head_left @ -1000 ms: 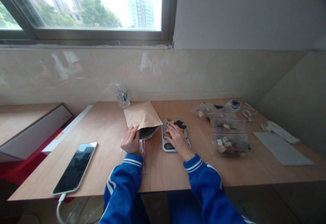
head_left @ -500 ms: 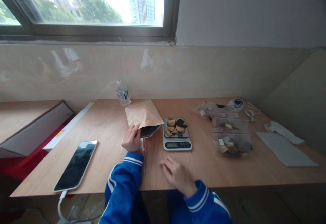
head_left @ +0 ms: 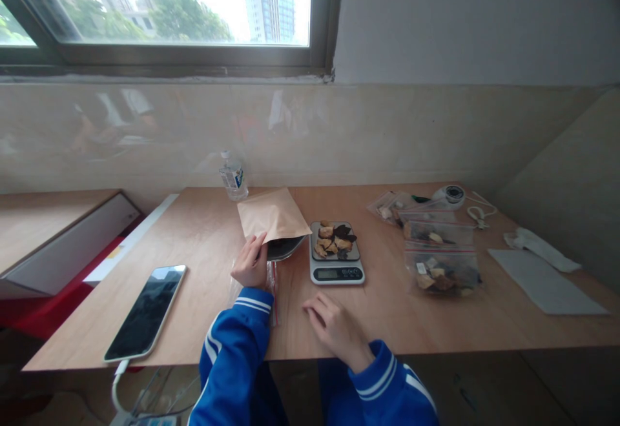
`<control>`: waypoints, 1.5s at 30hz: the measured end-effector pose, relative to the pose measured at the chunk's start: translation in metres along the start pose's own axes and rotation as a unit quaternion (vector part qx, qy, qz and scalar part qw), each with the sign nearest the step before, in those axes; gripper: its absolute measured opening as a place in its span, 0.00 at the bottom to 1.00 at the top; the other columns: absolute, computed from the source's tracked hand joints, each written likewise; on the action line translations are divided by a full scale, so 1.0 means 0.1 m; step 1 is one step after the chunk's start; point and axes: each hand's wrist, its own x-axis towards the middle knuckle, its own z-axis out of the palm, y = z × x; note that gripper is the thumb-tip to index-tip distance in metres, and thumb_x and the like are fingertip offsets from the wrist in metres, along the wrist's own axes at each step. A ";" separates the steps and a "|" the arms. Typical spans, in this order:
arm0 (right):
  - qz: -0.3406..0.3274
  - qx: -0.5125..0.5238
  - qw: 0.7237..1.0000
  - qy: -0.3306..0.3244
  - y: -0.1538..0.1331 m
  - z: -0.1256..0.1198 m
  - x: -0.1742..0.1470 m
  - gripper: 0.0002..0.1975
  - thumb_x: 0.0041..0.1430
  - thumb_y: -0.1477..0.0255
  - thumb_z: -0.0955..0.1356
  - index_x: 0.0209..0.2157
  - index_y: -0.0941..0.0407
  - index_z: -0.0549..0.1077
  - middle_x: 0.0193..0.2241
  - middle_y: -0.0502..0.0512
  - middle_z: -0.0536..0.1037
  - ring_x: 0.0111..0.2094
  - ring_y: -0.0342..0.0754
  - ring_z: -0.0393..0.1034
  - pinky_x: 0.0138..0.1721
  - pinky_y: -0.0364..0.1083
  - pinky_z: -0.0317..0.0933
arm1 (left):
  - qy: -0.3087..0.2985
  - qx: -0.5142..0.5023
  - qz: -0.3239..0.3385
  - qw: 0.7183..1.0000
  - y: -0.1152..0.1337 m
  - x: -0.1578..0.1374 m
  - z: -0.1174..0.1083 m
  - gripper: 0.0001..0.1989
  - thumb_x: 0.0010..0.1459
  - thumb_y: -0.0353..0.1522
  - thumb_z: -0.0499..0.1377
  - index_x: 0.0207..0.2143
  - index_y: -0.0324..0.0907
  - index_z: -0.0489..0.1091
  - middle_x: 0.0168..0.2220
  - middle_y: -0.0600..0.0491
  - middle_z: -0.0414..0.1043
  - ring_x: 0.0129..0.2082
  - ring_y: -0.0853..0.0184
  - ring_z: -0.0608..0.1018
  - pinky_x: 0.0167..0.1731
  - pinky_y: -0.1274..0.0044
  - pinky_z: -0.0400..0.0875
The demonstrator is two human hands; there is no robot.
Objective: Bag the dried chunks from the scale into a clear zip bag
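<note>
— Where is the left hand?

— Reached forward, the arm in a blue sleeve with white stripes at the cuff. The hand stands on its edge, thumb side up, fingers stretched forward and close together, pinching at something thin.

— And the right hand?

— Nearer the body, drawn close to the chest. It lies palm down, fingers loosely curled and slightly spread, pointing forward and to the left. It grips nothing.

— How do the forearms run?

— The left forearm goes almost straight ahead. The right forearm comes in from the lower right, its striped cuff just behind the wrist. The two hands are apart.
</note>
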 end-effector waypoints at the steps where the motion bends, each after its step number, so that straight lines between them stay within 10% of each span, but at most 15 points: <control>1: -0.002 0.005 1.000 0.000 -0.01 0.00 0.00 0.11 0.60 0.79 0.60 0.38 0.54 0.72 0.34 0.53 0.72 0.37 0.47 0.69 0.40 0.47 0.67 | 0.001 -0.003 0.001 1.000 0.00 0.00 0.00 0.11 0.57 0.29 0.58 0.41 0.45 0.76 0.38 0.53 0.79 0.42 0.65 0.79 0.44 0.77 0.71; 8: -0.044 0.086 0.993 0.072 -0.26 0.15 0.39 0.20 0.61 0.80 0.57 0.52 0.56 0.67 0.47 0.58 0.71 0.50 0.47 0.65 0.53 0.48 0.62 | -0.008 0.003 0.004 1.000 0.00 0.02 0.00 0.11 0.57 0.29 0.58 0.42 0.46 0.76 0.38 0.53 0.79 0.41 0.66 0.79 0.43 0.78 0.71; 13: -0.020 -0.022 0.998 0.047 -0.33 0.32 1.02 0.24 0.59 0.83 0.55 0.57 0.66 0.60 0.56 0.67 0.64 0.59 0.51 0.55 0.58 0.50 0.58 | -0.004 0.000 0.008 1.000 -0.02 0.00 0.00 0.11 0.57 0.29 0.58 0.42 0.46 0.76 0.38 0.52 0.79 0.42 0.66 0.79 0.43 0.78 0.72; 18: 0.034 -0.156 0.987 -0.018 -0.34 0.33 1.37 0.21 0.61 0.83 0.54 0.53 0.65 0.66 0.49 0.68 0.71 0.50 0.54 0.66 0.51 0.50 0.63 | -0.005 -0.007 0.014 1.000 -0.04 -0.01 0.02 0.11 0.56 0.29 0.59 0.42 0.46 0.76 0.38 0.52 0.79 0.42 0.66 0.79 0.44 0.76 0.72; 37: 0.106 -0.049 0.991 0.060 -0.10 0.46 1.45 0.14 0.57 0.85 0.59 0.39 0.64 0.74 0.38 0.66 0.77 0.41 0.52 0.72 0.44 0.47 0.63 | -0.013 0.006 -0.002 1.000 -0.04 -0.02 0.02 0.11 0.58 0.30 0.57 0.41 0.46 0.76 0.38 0.52 0.79 0.42 0.65 0.79 0.45 0.76 0.72; 45: -0.028 0.065 0.981 0.179 -0.26 0.31 1.25 0.13 0.60 0.81 0.60 0.39 0.56 0.73 0.39 0.56 0.77 0.45 0.48 0.68 0.49 0.47 0.62 | -0.017 0.001 -0.018 1.000 -0.03 -0.01 0.02 0.11 0.59 0.31 0.56 0.41 0.46 0.76 0.38 0.52 0.79 0.43 0.65 0.79 0.44 0.76 0.72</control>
